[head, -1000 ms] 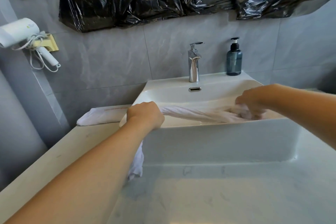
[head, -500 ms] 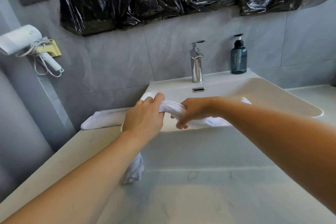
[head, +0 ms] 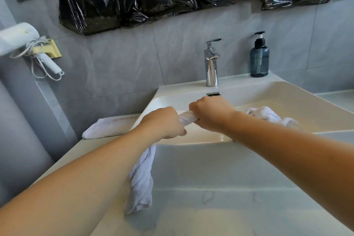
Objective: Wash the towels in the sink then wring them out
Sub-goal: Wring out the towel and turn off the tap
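White towel [head: 188, 118]: twisted into a tight rope, held over the sink's [head: 287, 101] front left rim. Left hand [head: 162, 122] and right hand [head: 210, 114] are placed close together, fingers of each clamped round the twisted part. One loose end is hung down below the left hand, outside the basin; the other is bunched within the basin. A second towel [head: 109, 126] is laid on the counter [head: 86, 149] at the sink's left edge. Faucet [head: 211, 63] and soap bottle [head: 259, 57] are stood on the back rim.

Twisted white towel [head: 188, 117] in both fists, left hand [head: 164, 123] beside right hand [head: 211, 114], over the sink [head: 287, 97].
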`<state>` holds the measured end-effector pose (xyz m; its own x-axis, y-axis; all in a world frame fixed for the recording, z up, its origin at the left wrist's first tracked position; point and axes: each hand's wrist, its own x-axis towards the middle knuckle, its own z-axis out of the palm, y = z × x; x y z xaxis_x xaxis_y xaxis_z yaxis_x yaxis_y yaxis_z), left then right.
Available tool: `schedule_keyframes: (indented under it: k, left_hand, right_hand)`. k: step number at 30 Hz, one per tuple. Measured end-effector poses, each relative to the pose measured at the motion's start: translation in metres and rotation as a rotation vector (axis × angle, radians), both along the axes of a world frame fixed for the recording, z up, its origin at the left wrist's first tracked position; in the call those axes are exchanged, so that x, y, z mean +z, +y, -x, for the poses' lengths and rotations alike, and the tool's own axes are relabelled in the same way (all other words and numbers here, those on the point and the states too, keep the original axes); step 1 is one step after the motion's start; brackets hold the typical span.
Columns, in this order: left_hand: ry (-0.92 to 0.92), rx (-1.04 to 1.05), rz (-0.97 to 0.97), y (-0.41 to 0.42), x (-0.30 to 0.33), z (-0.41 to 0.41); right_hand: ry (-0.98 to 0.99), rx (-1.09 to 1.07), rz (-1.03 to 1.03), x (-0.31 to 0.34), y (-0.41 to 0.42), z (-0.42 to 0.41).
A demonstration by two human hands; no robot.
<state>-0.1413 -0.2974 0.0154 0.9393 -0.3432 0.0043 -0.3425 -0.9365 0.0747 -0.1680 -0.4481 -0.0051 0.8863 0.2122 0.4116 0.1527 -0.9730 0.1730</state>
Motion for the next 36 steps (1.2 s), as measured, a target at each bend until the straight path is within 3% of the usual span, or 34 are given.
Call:
schedule_keyframes:
  k: [3, 5, 8, 12, 13, 16, 19, 22, 25, 27, 30, 34, 36]
  left_hand:
    - [0.643, 0.082, 0.320, -0.002, 0.004, -0.008]
    - [0.856, 0.094, 0.442, 0.000, 0.006, -0.007]
    - [0.742, 0.046, 0.515, 0.004, -0.001, -0.014]
    - [0.232, -0.124, 0.367, 0.012, -0.009, -0.020]
    - [0.105, -0.160, 0.320, 0.012, -0.011, -0.019]
    - [-0.277, -0.229, 0.098, 0.009, -0.018, -0.007]
    - [-0.394, -0.246, 0.051, 0.007, -0.024, -0.001]
    - [-0.455, -0.212, 0.039, 0.008, -0.025, -0.001]
    - [-0.430, -0.180, 0.027, 0.007, -0.024, -0.001]
    - [-0.372, -0.166, 0.021, 0.005, -0.025, -0.003]
    - [-0.215, -0.119, 0.023, 0.006, -0.025, -0.008]
    - [0.199, -0.058, 0.150, -0.001, -0.021, -0.017]
    - [0.421, -0.024, 0.309, -0.001, -0.018, -0.017]
  right_hand:
    - [-0.005, 0.006, 0.042, 0.003, -0.001, 0.000]
    - [-0.044, 0.006, 0.054, 0.001, -0.004, -0.002]
    - [0.044, -0.017, -0.003, 0.000, -0.007, -0.002]
    - [0.523, 0.040, -0.515, 0.019, -0.012, 0.006]
    - [0.580, 0.039, -0.545, 0.027, -0.016, 0.008]
    - [0.611, -0.003, -0.386, 0.042, -0.029, 0.010]
    - [0.580, -0.024, -0.302, 0.034, -0.025, 0.005]
    - [0.616, -0.006, -0.482, 0.021, -0.018, -0.002]
    - [0.863, 0.006, -0.765, 0.015, -0.019, -0.004]
    - [0.914, 0.032, -0.832, 0.012, -0.018, -0.004]
    - [0.704, -0.003, -0.581, 0.007, -0.009, -0.010]
    - [0.407, -0.084, -0.258, -0.006, 0.000, -0.016]
    - [0.304, -0.085, -0.146, -0.006, 0.004, -0.017]
